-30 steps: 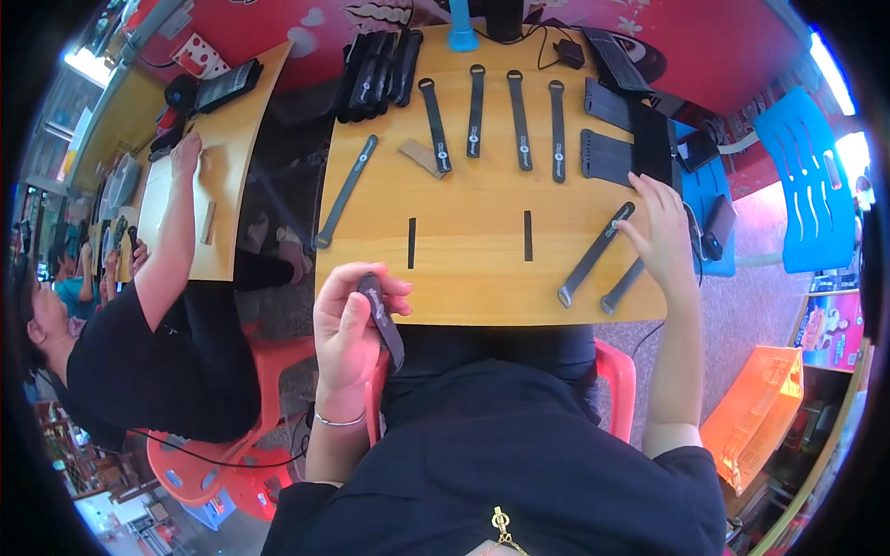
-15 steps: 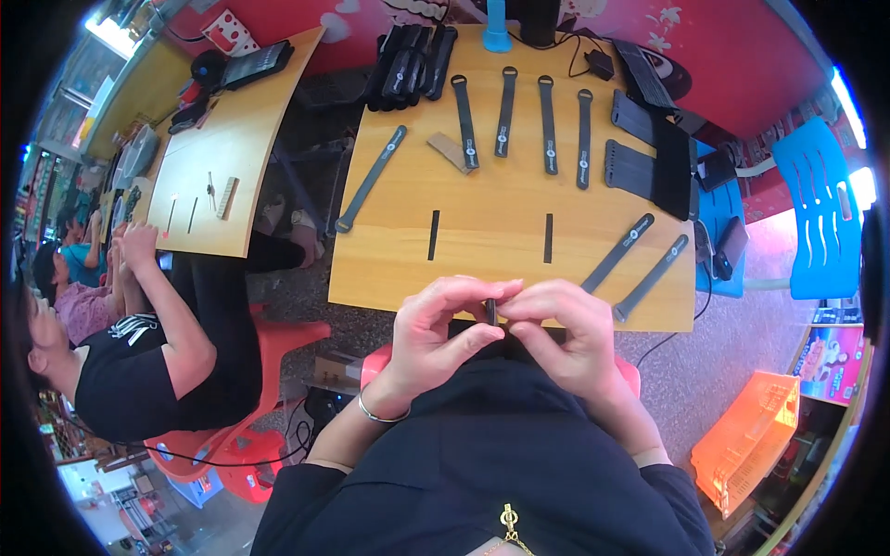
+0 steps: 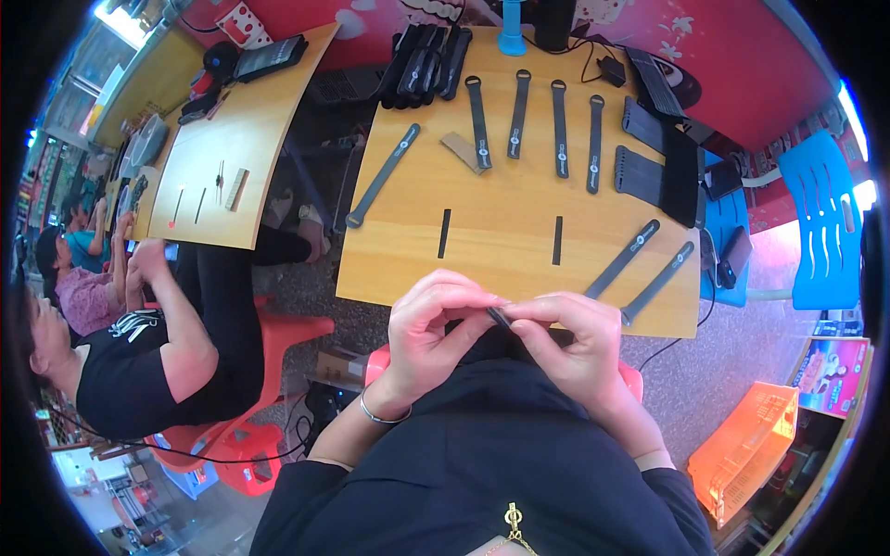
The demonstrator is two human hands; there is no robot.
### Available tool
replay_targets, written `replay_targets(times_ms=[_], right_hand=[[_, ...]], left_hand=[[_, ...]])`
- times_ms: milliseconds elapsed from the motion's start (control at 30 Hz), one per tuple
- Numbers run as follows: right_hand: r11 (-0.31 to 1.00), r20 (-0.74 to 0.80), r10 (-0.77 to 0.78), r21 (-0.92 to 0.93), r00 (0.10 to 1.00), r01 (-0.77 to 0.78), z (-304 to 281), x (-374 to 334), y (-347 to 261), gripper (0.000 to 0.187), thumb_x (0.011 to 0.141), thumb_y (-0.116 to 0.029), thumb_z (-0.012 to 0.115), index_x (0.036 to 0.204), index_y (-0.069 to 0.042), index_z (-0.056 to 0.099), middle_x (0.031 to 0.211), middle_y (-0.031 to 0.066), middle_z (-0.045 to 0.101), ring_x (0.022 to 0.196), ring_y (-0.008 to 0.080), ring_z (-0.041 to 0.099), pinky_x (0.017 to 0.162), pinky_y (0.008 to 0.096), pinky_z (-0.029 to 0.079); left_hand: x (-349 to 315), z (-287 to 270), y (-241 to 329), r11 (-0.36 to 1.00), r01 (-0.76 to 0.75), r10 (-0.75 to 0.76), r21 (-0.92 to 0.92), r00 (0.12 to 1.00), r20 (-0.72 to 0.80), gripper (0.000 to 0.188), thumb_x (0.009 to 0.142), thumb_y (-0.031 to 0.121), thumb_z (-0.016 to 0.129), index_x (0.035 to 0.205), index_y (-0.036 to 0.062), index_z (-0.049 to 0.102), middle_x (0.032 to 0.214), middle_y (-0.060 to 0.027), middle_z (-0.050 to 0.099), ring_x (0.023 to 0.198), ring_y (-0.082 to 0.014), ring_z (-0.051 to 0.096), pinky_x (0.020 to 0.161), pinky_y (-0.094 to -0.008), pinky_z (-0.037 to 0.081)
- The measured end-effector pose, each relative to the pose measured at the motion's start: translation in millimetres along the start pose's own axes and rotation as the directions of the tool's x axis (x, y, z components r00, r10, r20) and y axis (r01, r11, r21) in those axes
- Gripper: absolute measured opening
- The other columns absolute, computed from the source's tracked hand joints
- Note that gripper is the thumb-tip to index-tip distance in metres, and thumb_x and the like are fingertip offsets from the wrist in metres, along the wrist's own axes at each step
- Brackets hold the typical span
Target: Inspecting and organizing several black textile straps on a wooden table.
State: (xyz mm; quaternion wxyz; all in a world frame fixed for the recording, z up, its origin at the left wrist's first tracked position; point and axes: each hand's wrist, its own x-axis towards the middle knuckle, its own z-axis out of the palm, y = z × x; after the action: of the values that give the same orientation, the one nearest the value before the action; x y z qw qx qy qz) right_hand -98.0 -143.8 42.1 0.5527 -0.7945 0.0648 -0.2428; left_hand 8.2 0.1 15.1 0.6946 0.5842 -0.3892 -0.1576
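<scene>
My left hand and my right hand meet just beyond the table's near edge, on my side. Between their fingertips they pinch a short, narrow dark strip, held at a slant; fingers cover part of it. On the wooden table, a dark grey strap and a lighter grey strap lie close to my right hand. Farther off is a row of several grey straps with looped ends, and another strap rests at the left. Two short black strips lie flat nearer me.
A pile of black straps is at the table's far left, with a brown piece by the row. Black flat cases sit at the right edge. A co-worker sits left at another table; an orange crate stands right.
The dark strip has tipped from nearly upright to a slant, and my right fingers have closed on its end. The whole view has shifted slightly, with the table appearing farther right and lower.
</scene>
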Motion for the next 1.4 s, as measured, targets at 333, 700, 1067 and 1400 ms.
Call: replay_targets(times_ms=[333,700,1067,1400], right_hand=[[0.966,0.054,-0.161,-0.194,0.985,0.169,-3.8,6.4,-3.2,0.019,0.075,-0.004,0.069,0.092,-0.009,0.070,0.070,0.0066,0.066,0.056,0.0182,0.061,0.049,0.0263,0.045],[0.967,0.174,-0.144,-0.186,0.974,0.176,-7.9,10.1,-1.2,0.019,0.075,-0.003,0.067,0.092,-0.008,0.069,0.073,0.0076,0.066,0.061,0.0206,0.064,0.053,0.0277,0.049],[0.998,0.242,0.034,0.037,0.970,-0.044,-3.8,2.4,12.4,0.019,0.073,-0.001,0.068,0.090,-0.007,0.069,0.071,0.0054,0.067,0.063,0.0144,0.066,0.055,0.0246,0.049],[0.995,0.299,0.081,0.036,0.951,-0.096,-5.0,5.9,6.6,0.015,0.076,-0.004,0.068,0.091,-0.006,0.070,0.074,0.0059,0.068,0.064,0.0129,0.066,0.056,0.0225,0.049]], left_hand=[[0.4,-1.0,3.2,0.994,-0.034,0.040,0.107,0.998,-0.052,0.020,0.072,-0.007,0.072,0.088,-0.0013,0.063,0.084,-0.0109,0.062,0.075,-0.0165,0.063,0.064,-0.0241,0.054],[4.1,-11.8,10.0,0.900,-0.201,0.181,0.387,0.980,0.088,0.016,0.069,-0.004,0.072,0.083,0.0021,0.066,0.080,-0.0094,0.064,0.070,-0.0209,0.064,0.061,-0.0270,0.052],[1.5,-20.2,10.4,0.870,-0.299,0.223,0.391,0.947,0.230,0.016,0.069,-0.005,0.071,0.082,0.0001,0.064,0.081,-0.0101,0.064,0.072,-0.0232,0.065,0.060,-0.0294,0.052],[2.3,-30.3,12.7,0.792,-0.402,0.245,0.460,0.899,0.364,0.016,0.064,-0.001,0.068,0.080,-0.0008,0.063,0.081,-0.0113,0.063,0.072,-0.0250,0.064,0.058,-0.0305,0.052]])
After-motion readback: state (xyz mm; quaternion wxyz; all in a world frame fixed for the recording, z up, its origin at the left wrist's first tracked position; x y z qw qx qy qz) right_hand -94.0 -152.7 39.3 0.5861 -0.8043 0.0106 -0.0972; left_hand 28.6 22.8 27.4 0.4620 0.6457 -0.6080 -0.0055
